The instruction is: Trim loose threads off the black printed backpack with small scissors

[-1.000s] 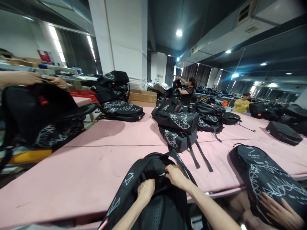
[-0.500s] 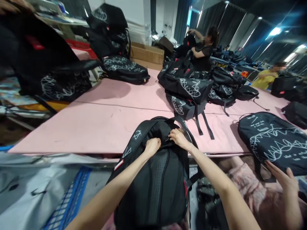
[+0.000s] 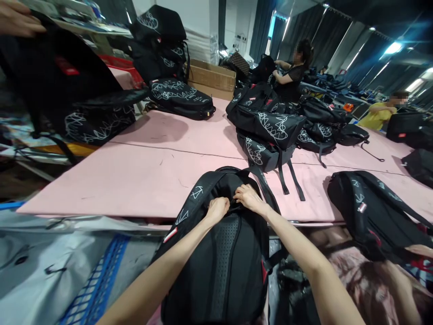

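A black backpack (image 3: 203, 271) leans against the table's front edge, its padded back and shoulder straps facing me. White scribbled marks and a red-and-white tag show on its left strap. My left hand (image 3: 218, 209) is closed on the fabric near the top of the back panel. Close beside it, my right hand (image 3: 248, 197) pinches the fabric at the same spot, fingers bent together. What exactly lies between the fingertips is too small to make out. Both hands are below the top loop, between the two straps.
Stacked black backpacks (image 3: 267, 122) stand mid-table on the pink cover (image 3: 135, 180); another stack (image 3: 162, 58) is at the back left. A co-worker at right handles a backpack (image 3: 382, 216); another person's hand (image 3: 20, 20) holds one at left. A blue-edged crate (image 3: 98, 275) sits below.
My hands have come slightly closer together on the backpack. At right, the co-worker's backpack has been turned from its patterned front to its strap side. The view has shifted slightly.
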The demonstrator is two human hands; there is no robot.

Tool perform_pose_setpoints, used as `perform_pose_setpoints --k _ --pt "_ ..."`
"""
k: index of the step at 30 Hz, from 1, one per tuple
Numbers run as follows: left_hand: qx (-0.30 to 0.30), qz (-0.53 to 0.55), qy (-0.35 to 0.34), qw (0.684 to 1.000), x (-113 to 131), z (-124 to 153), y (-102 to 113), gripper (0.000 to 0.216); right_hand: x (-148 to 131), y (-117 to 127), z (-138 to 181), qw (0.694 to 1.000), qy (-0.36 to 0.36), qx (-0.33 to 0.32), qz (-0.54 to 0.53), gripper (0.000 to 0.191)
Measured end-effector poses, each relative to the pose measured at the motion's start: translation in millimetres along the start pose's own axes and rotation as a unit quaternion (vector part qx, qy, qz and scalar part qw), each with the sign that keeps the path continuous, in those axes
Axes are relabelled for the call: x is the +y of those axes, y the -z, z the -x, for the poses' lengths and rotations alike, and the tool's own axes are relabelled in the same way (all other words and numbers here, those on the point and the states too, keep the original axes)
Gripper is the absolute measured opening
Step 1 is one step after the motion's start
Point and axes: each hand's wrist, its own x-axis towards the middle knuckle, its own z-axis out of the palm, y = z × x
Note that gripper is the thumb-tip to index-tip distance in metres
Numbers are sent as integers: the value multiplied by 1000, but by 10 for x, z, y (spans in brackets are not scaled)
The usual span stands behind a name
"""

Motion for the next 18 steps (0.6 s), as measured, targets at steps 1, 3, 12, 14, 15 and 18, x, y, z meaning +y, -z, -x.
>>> perform_pose_setpoints --k 1,3,12,14,15,18 --pt "2 3 0 1000 -7 -5 -15 20 -9 2 -24 1000 5 -5 2 14" --pt "8 12 0 1000 -15 -17 -47 19 -23 -9 -63 1000 7 -6 -14 13" --pt "85 112 -81 987 -207 -66 293 38 136 -185 141 958 -208 150 -132 25" --pt "95 119 -103 983 -306 -79 370 40 177 -177 191 941 -250 179 -143 33" --pt "96 117 -113 982 -349 -84 379 36 180 -163 199 935 -263 185 -151 36" --pt "101 104 -136 980 -441 -51 307 20 91 -106 201 933 -261 172 -180 35"
